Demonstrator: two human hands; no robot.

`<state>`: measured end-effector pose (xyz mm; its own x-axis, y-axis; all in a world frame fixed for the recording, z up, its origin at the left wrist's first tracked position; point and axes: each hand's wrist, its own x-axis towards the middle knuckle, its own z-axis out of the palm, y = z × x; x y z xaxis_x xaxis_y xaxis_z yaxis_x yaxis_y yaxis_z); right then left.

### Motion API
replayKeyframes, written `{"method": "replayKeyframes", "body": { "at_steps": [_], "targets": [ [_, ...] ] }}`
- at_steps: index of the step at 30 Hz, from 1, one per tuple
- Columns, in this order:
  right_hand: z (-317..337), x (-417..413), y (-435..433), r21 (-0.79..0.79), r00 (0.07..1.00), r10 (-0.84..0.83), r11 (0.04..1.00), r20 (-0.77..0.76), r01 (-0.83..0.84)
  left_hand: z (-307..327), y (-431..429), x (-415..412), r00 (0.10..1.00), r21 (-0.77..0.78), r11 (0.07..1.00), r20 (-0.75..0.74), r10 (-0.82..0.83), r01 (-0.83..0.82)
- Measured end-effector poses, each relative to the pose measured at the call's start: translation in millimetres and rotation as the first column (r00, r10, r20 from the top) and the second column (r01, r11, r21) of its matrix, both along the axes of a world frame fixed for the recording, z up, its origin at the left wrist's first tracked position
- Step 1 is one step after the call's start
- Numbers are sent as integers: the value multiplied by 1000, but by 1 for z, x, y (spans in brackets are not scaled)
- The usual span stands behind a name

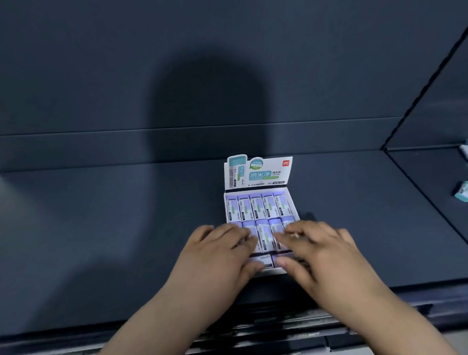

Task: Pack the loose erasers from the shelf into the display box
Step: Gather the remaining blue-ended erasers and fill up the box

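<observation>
On the dark shelf [94, 225], the display box [257, 173] sits near the front edge with its printed flap standing up at the back, and purple-wrapped erasers [257, 206] fill it in rows. The left hand [220, 256] and right hand [322, 254] both lie over the near half of the box, fingers fairly straight and pressing on the erasers, gripping nothing. Well apart at the far right, a few loose erasers [465, 191] with teal ends lie on the neighbouring shelf section.
</observation>
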<state>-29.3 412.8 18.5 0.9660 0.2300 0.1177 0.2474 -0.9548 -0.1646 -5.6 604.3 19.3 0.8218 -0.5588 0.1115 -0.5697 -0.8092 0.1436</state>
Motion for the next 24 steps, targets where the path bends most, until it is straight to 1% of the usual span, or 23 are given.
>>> {"method": "replayKeyframes", "body": {
  "at_steps": [2,6,10,13,20,24],
  "targets": [
    [3,1,-3,33,999,-31,999,19,30,5,-6,3,1000,1,1000,14,13,-14],
    [9,0,-23,58,992,-102,993,-79,107,12,-24,7,994,33,999,109,26,-30],
    [13,-9,-66,36,978,-182,982,-96,187,20,-44,12,997,54,996,53,65,-68],
    [16,-19,-105,50,971,-214,974,-104,220,17,-72,14,992,62,996,113,54,-61],
    [34,-42,-220,66,976,-208,975,-72,212,22,-209,-9,987,3,1000,159,9,-10],
    [35,-61,-299,24,971,-223,974,-84,225,19,-285,-23,988,-21,1000,153,4,0]
  ]
}}
